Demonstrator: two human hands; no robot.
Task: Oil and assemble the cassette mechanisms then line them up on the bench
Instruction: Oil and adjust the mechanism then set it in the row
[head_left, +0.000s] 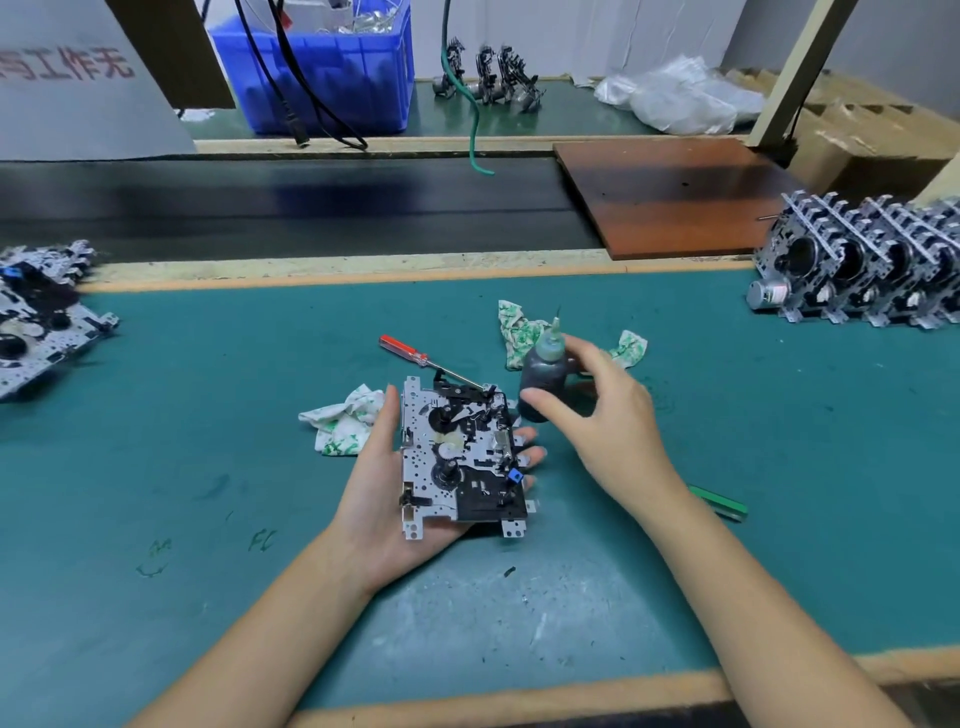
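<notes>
A cassette mechanism (457, 457), a perforated metal plate with black reels and a small blue part, lies face up in my left hand (379, 499). My thumb runs along its left edge and my fingertips show past its right edge. Just right of it stands a dark oil bottle (543, 371) with a thin needle tip pointing up. My right hand (608, 415) wraps it, thumb in front near the base and fingers behind. A row of mechanisms (862, 265) stands upright at the bench's far right. More mechanisms (41, 317) lie stacked at the far left.
A red-handled screwdriver (415, 356) lies behind the held mechanism. Printed rags (345, 421) (519, 327) sit left and behind. A green tool (719, 503) lies under my right forearm. Beyond the green mat (208, 415) run a black belt (311, 202), a brown board (670, 197) and a blue bin (322, 67).
</notes>
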